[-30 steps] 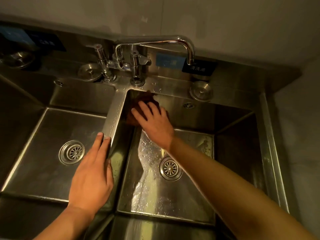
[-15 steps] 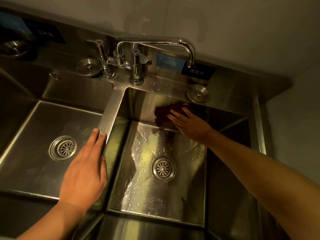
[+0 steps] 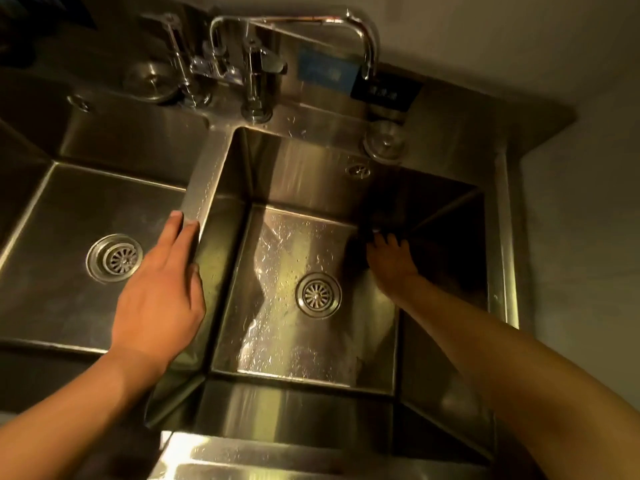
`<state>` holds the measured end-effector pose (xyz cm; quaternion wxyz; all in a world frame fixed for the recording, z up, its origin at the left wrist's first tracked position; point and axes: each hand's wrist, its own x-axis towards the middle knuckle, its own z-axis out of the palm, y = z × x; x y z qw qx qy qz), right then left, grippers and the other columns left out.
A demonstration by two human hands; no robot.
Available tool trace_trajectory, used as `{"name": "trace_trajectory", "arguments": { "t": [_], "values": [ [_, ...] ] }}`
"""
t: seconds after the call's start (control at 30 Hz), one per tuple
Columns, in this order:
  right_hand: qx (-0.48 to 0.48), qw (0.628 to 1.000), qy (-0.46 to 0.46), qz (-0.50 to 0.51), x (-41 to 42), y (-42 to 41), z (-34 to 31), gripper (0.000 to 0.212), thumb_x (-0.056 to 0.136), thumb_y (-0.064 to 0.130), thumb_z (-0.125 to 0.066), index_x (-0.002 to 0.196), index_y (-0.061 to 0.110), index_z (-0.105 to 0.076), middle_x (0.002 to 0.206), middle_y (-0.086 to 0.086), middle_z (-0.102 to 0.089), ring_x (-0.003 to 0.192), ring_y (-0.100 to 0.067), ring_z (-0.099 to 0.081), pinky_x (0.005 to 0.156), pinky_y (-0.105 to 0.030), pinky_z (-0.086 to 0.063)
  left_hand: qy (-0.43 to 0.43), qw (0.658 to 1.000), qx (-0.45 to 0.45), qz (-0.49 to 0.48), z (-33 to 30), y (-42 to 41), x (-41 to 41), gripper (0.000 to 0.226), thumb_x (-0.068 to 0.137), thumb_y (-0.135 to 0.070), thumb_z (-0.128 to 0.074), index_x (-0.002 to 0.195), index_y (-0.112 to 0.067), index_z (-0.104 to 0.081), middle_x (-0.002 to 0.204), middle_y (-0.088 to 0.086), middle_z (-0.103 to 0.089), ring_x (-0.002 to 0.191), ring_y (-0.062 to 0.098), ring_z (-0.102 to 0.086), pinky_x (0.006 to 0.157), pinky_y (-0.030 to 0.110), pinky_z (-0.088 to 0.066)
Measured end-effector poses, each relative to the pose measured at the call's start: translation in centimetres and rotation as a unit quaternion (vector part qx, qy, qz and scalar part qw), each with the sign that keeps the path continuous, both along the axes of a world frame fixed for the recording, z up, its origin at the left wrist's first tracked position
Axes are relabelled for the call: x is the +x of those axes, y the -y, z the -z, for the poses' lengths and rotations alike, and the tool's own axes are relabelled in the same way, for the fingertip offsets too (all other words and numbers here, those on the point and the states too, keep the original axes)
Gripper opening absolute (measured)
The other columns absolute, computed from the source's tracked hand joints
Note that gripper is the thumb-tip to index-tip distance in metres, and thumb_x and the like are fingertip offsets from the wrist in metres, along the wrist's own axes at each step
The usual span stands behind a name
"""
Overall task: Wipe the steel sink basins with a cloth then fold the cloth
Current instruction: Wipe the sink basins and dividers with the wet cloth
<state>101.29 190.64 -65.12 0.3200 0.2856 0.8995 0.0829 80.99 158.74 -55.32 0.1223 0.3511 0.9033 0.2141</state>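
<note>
Two steel basins sit side by side: the left basin [image 3: 52, 244] and the right basin [image 3: 277, 237], whose floor is wet. My left hand [image 3: 161, 289] rests flat on the divider [image 3: 204, 188] between them, fingers straight. My right hand [image 3: 389, 261] is down in the far right corner of the right basin, fingers spread and pressing a dark cloth [image 3: 358, 249] against the steel. The cloth lies in deep shadow and only a dark patch of it shows by my fingers.
A chrome faucet [image 3: 367, 39] with two taps [image 3: 254, 74] stands on the back ledge over the right basin. Round drain stoppers [image 3: 384, 142] lie on that ledge. Each basin has a strainer drain [image 3: 318, 295]. A wall closes in on the right.
My right hand has slid the cloth along the back wall of the right basin from its left corner to its right corner. My left hand has stayed on the divider.
</note>
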Motion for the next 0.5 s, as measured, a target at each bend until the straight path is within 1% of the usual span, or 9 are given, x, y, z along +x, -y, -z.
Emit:
{"name": "trace_trajectory", "arguments": {
  "t": [0.07, 0.1, 0.13, 0.2, 0.23, 0.27, 0.33, 0.4, 0.5],
  "values": [
    [-0.12, 0.985, -0.086, 0.084, -0.5, 3.4, 0.1, 0.048, 0.095, 0.015, -0.059, 0.143, 0.016, -0.053, 0.147, -0.012, -0.049, 0.133, -0.037, -0.045, 0.11, -0.052, -0.04, -0.006, 1.0, 0.003, -0.004, 0.1, 0.0, 0.1, 0.069, 0.1, -0.017, -0.053, 0.161, -0.03, -0.024, 0.173, -0.014, -0.012, 0.139, 0.031, -0.049, 0.095, 0.054, -0.054],
    [-0.194, 0.962, -0.126, 0.147, -0.6, 5.0, -0.2, 0.041, 0.094, 0.017, -0.063, 0.135, 0.018, -0.061, 0.137, -0.01, -0.058, 0.125, -0.033, -0.054, 0.105, -0.047, -0.047, -0.01, 1.0, 0.008, -0.001, 0.2, 0.0, 0.1, 0.069, 0.1, -0.017, -0.053, 0.161, -0.031, -0.024, 0.172, -0.015, -0.012, 0.138, 0.031, -0.05, 0.094, 0.055, -0.055],
    [-0.272, 0.926, -0.151, 0.215, -0.6, 6.6, -0.7, 0.032, 0.092, 0.019, -0.067, 0.125, 0.019, -0.068, 0.124, -0.006, -0.066, 0.113, -0.026, -0.062, 0.096, -0.04, -0.053, -0.013, 1.0, 0.01, 0.005, 0.2, 0.1, 0.0, 0.069, 0.1, -0.017, -0.053, 0.161, -0.031, -0.024, 0.172, -0.015, -0.012, 0.138, 0.032, -0.05, 0.093, 0.055, -0.055],
    [-0.432, 0.826, -0.171, 0.32, -0.7, 9.7, -2.4, 0.021, 0.09, 0.017, -0.07, 0.11, 0.017, -0.073, 0.099, 0.002, -0.071, 0.087, -0.01, -0.066, 0.077, -0.025, -0.053, -0.014, 1.0, 0.009, 0.006, 0.1, 0.0, -0.1, 0.068, 0.1, -0.017, -0.052, 0.161, -0.03, -0.024, 0.172, -0.014, -0.013, 0.137, 0.032, -0.05, 0.093, 0.055, -0.055],
    [-0.488, 0.786, -0.166, 0.343, -0.5, 11.3, -3.2, 0.019, 0.088, 0.012, -0.07, 0.107, 0.014, -0.073, 0.091, 0.002, -0.07, 0.079, -0.008, -0.065, 0.07, -0.022, -0.051, -0.013, 1.0, 0.007, 0.005, 0.0, 0.0, 0.0, 0.067, 0.101, -0.018, -0.052, 0.161, -0.03, -0.025, 0.173, -0.013, -0.013, 0.138, 0.032, -0.049, 0.094, 0.055, -0.054],
    [-0.518, 0.765, -0.161, 0.348, -0.3, 12.7, -3.9, 0.018, 0.086, 0.009, -0.069, 0.104, 0.01, -0.072, 0.085, 0.0, -0.07, 0.074, -0.009, -0.065, 0.067, -0.023, -0.051, -0.013, 1.0, 0.007, 0.006, -0.1, 0.0, 0.1, 0.066, 0.101, -0.018, -0.051, 0.161, -0.03, -0.025, 0.173, -0.012, -0.013, 0.138, 0.032, -0.048, 0.096, 0.054, -0.054],
    [-0.558, 0.732, -0.162, 0.356, 0.1, 15.9, -5.0, 0.019, 0.086, 0.009, -0.069, 0.104, 0.004, -0.072, 0.081, -0.002, -0.069, 0.073, -0.014, -0.066, 0.069, -0.029, -0.053, -0.018, 1.0, 0.008, 0.011, -0.3, 0.0, 0.2, 0.065, 0.102, -0.019, -0.05, 0.161, -0.029, -0.025, 0.173, -0.01, -0.013, 0.139, 0.032, -0.047, 0.1, 0.054, -0.052],
    [-0.598, 0.692, -0.143, 0.378, 0.2, 19.3, -6.2, 0.022, 0.089, 0.016, -0.069, 0.11, 0.008, -0.072, 0.092, -0.007, -0.074, 0.083, -0.017, -0.07, 0.079, -0.034, -0.059, -0.011, 1.0, 0.002, 0.004, -0.4, -0.1, 0.2, 0.065, 0.102, -0.018, -0.049, 0.162, -0.028, -0.026, 0.173, -0.009, -0.013, 0.14, 0.032, -0.046, 0.105, 0.054, -0.05],
    [-0.614, 0.695, -0.131, 0.349, -0.5, 23.6, -7.0, 0.029, 0.089, 0.029, -0.068, 0.116, 0.021, -0.071, 0.112, -0.008, -0.074, 0.103, -0.026, -0.07, 0.097, -0.043, -0.057, -0.003, 1.0, 0.004, 0.007, -0.6, -0.1, 0.2, 0.065, 0.102, -0.017, -0.049, 0.162, -0.027, -0.025, 0.173, -0.008, -0.012, 0.142, 0.032, -0.045, 0.107, 0.053, -0.05]
  ]
}}
